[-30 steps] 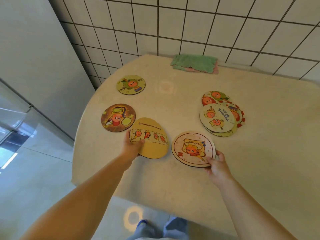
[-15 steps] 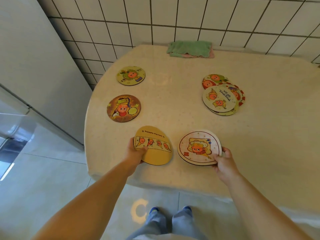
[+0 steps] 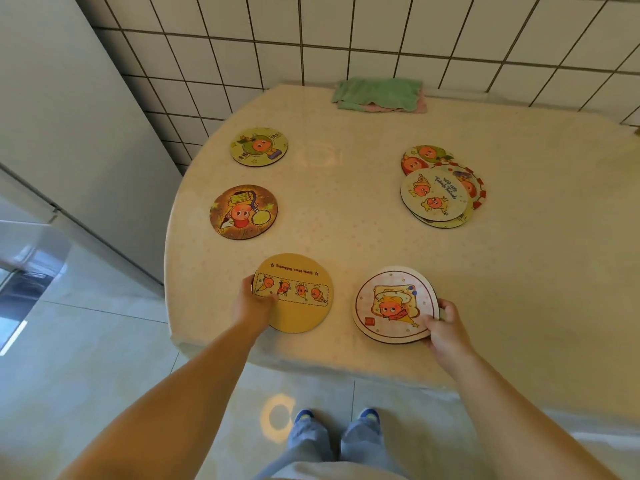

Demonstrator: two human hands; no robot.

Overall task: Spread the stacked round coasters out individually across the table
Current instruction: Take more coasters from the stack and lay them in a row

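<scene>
My left hand (image 3: 254,303) grips the yellow coaster (image 3: 294,292) at its left edge, thumb on top across the printed strip and the other fingers hidden beneath. It sits at the near left part of the cream table (image 3: 519,289), close to the front edge. Being round, it has no long axis of its own, but its picture strip of four little orange figures runs left to right, sloping slightly down to the right, and the line of text above it reads upside down from where I stand, so its top faces me.

My right hand (image 3: 445,327) clasps the white coaster (image 3: 396,304) at its lower right rim, thumb over the face and fingers curled round the edge. A dark rim shows under it along the near side; I cannot tell whether that is a second coaster or its own backing. Its toast-and-orange figure stands roughly upright toward me, tipped a little to the right. The two held coasters lie side by side, apart.

Farther left, the brown coaster (image 3: 244,212) lies flat alone, and beyond it the pale green coaster (image 3: 259,146), also alone, both well apart from each other. On the far right the remaining stack (image 3: 441,187) is fanned, several coasters overlapping, the top one cream with two orange figures and its text running along the right side.

A folded green cloth (image 3: 379,93) lies on the table's far edge against the tiled wall (image 3: 346,29).
</scene>
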